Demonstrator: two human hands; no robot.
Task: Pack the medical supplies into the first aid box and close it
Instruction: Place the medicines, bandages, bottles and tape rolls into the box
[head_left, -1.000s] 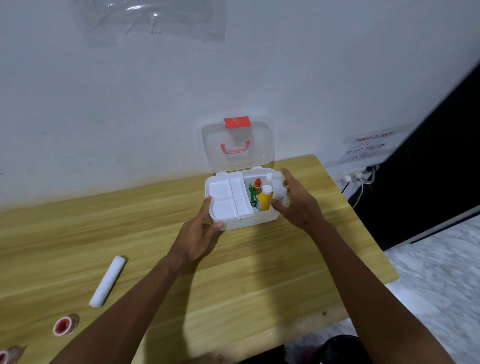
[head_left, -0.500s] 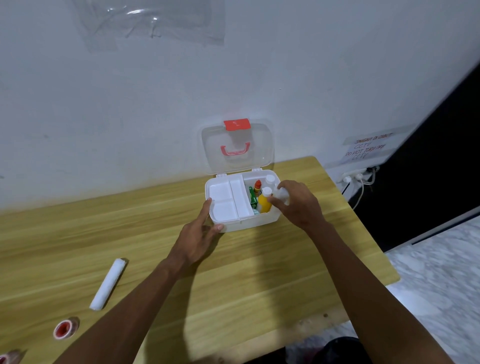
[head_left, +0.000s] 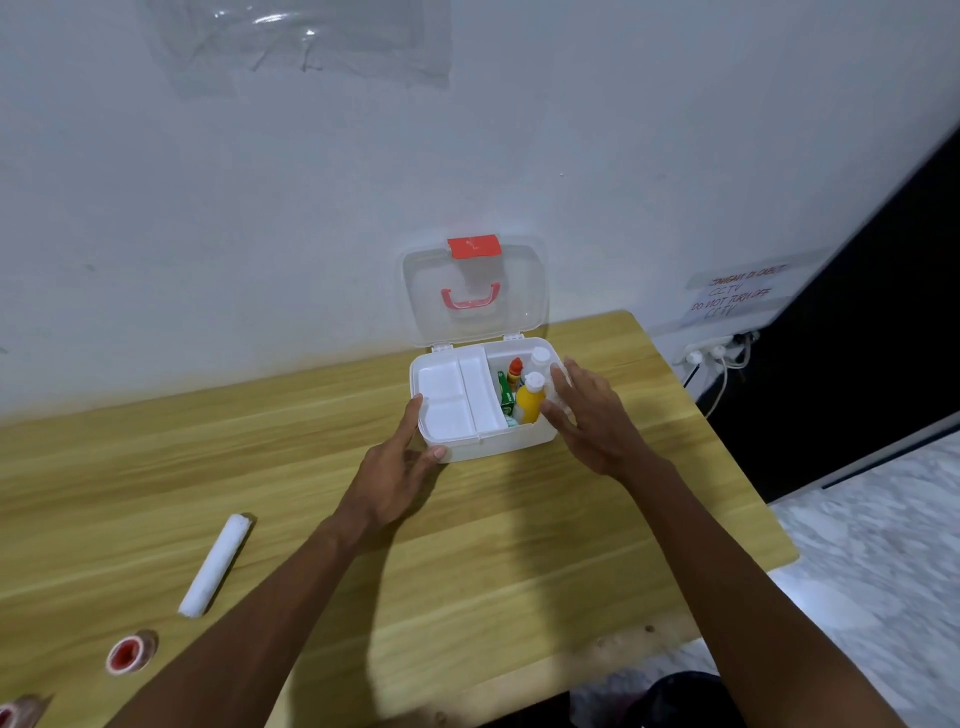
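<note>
The white first aid box (head_left: 488, 444) stands open on the wooden table (head_left: 311, 426), its clear lid (head_left: 470, 327) with red latch upright against the wall. Its right compartment holds a yellow bottle (head_left: 530, 404), a red-capped bottle (head_left: 515, 368), a green packet (head_left: 505, 391) and a white bottle (head_left: 540, 358). The white tray (head_left: 449, 395) on the left is empty. My left hand (head_left: 395, 478) grips the box's front left corner. My right hand (head_left: 597, 421) lies open against the box's right side, fingertips beside another white bottle. A white gauze roll (head_left: 215, 564) and a red-cored tape roll (head_left: 127, 654) lie at the near left.
Another tape roll (head_left: 10, 714) shows at the bottom left corner. The wall stands right behind the box. The table's right edge (head_left: 727, 441) is close to my right hand, with a power strip and cables (head_left: 717, 353) beyond it.
My right hand, curled around a white bottle at the box's right compartment half a second ago, has spread its fingers. The left hand stays on the box's corner.
</note>
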